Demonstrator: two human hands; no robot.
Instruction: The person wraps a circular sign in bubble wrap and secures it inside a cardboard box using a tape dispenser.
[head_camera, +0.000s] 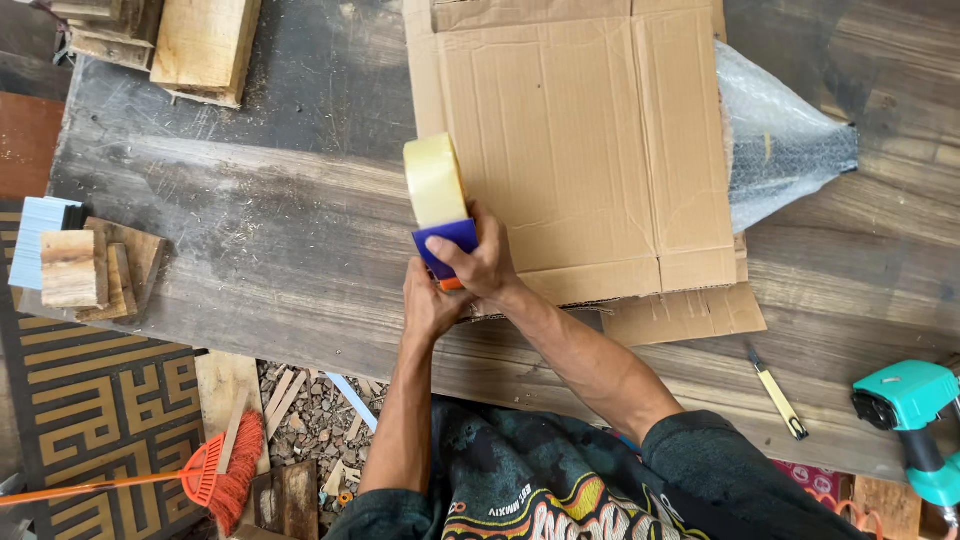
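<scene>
Tape dispenser (441, 225) stands at the cardboard box's (590, 150) left edge on the tabletop (250, 240) — right hand (480, 265) fingers closed around its blue handle, left hand (428, 303) just below, grip hidden — roll pointing away.

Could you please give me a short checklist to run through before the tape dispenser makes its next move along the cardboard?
1. Grip on the tape dispenser: right hand wraps its blue body, left hand supports below; ok.
2. Tape on the roll: thick; ok.
3. Dispenser at the edge of the cardboard: ok.
4. Tape end stuck down: hidden by the hands; cannot tell.
5. Bubble wrap tucked in: sticks out on the far side; not ok.
6. Utility knife at hand: lies on the table; ok.
</scene>
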